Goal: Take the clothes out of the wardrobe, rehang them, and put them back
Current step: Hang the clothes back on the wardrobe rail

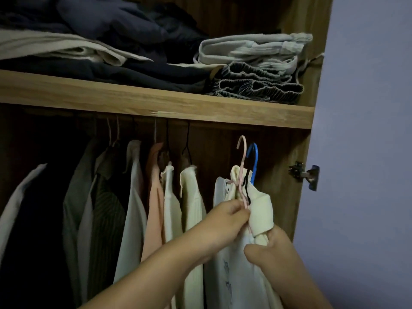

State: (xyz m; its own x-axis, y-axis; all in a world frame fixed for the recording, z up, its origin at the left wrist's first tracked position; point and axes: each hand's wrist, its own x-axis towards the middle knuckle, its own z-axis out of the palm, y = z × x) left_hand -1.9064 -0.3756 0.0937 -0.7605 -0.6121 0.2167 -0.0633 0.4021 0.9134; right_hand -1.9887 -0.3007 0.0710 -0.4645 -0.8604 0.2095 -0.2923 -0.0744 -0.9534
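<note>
Inside the wooden wardrobe (156,101) a row of garments hangs below the shelf: dark, grey, white, a peach shirt (153,197) and cream tops (191,197). At the right end a pink hanger (242,152) and a blue hanger (254,157) stand with their hooks free, below the rail. My left hand (225,221) pinches the pink hanger's lower part. My right hand (269,248) grips the cream garment (260,212) draped on those hangers. A white printed garment (229,275) hangs beneath my hands. The rail itself is hidden behind the shelf edge.
Folded clothes fill the upper shelf: a dark and beige pile (89,47) at left, grey shorts (252,50) over dark elastic-waist items (256,85) at right. The wardrobe's right side panel carries a metal hinge (303,175). A pale wall (367,130) lies to the right.
</note>
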